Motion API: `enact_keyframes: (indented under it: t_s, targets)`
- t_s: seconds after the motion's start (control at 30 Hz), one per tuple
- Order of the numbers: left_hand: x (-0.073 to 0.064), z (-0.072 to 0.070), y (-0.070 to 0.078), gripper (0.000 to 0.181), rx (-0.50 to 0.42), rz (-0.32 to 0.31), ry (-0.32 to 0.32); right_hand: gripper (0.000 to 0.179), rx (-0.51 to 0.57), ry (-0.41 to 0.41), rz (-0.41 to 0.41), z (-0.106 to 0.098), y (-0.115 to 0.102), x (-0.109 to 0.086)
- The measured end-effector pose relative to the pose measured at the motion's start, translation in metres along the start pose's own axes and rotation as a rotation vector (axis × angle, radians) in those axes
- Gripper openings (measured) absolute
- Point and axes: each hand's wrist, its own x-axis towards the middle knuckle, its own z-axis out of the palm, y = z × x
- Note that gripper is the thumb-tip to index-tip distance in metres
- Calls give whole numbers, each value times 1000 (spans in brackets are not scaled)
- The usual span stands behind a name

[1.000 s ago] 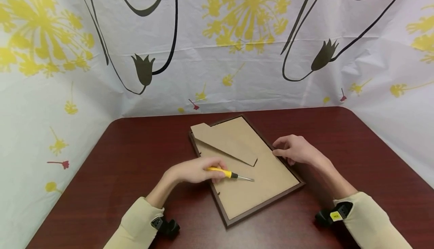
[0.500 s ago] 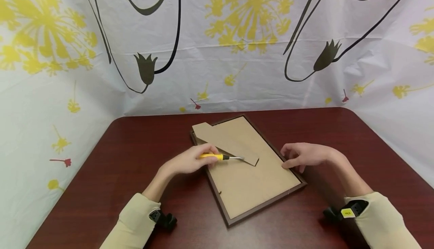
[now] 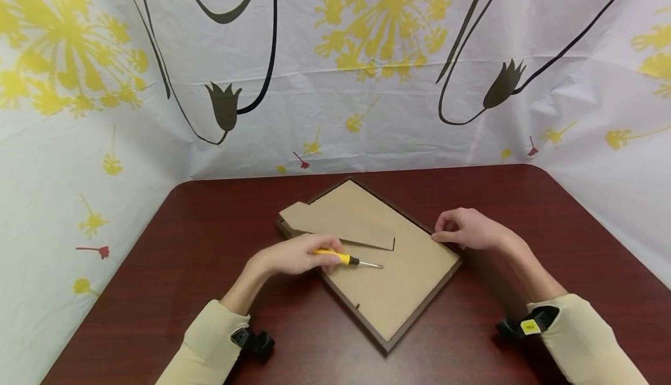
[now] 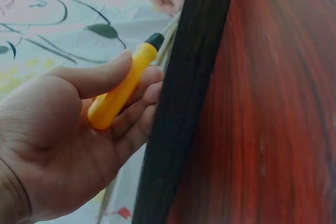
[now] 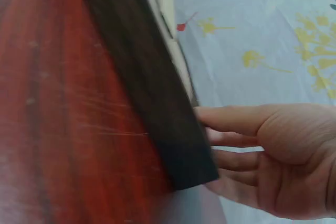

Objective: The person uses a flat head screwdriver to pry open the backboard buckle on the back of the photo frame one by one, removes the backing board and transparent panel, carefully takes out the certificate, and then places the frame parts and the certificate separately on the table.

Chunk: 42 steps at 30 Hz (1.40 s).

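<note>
On my feed the bench (image 3: 220, 228) is a dark reddish-brown, glossy top with rounded far corners and a pale sheen toward the near side. In both wrist views I see streaky grain, and the right one shows thin pale marks across it. Directly on it lies a picture frame (image 3: 403, 280), back side up, set askew, with one corner of its brown rim (image 3: 423, 304) pointing toward me.

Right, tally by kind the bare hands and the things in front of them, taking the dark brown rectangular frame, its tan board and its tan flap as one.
Yellow-handled screwdriver with metal shaft: 1
Dark brown frame, with tan board and flap: 1
Bare hands (left hand, right hand): 2
Total: 4
</note>
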Motion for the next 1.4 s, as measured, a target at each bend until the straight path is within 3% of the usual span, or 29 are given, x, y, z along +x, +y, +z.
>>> enact_keyframes:
  t_s: [0.1, 0.2, 0.4, 0.6, 0.7, 0.83, 0.97, 1.13, 1.23, 1.33, 1.4]
  targets:
    - [0, 1, 6, 11, 4, 20, -48, 19, -69, 83, -5, 3, 2, 4]
    - [0, 0, 9, 11, -16, 26, -40, 24, -92, 75, 4, 3, 3, 5]
    - [-7, -15, 9, 13, -28, 31, 129, 36, 38, -128, 80, -9, 6, -3]
    - [-13, -29, -5, 15, 21, 21, 301, 26, 217, -258, 134, -17, 10, -11]
    - [-16, -31, -14, 15, 35, -35, 308, 21, 282, -281, 140, -16, 11, -12]
    - [-18, -33, -26, 17, 32, -67, 256, 18, 322, -287, 134, -15, 10, -11]
    - [-22, -35, -30, 17, -4, -87, 220, 14, 261, -217, 96, -13, 10, -8]
    - [-24, -36, -25, 17, -118, -135, 137, 12, 42, 35, 66, -5, 12, 0]
    - [-24, -36, -22, 17, -163, -159, 85, 17, -27, 163, 114, 0, 11, 3]
    - [-24, -37, -20, 18, -169, -158, 69, 30, 1, 186, 188, 1, 8, 2]
    - [-26, -39, -20, 19, -170, -170, 100, 38, 50, 157, 228, 1, 5, 1]
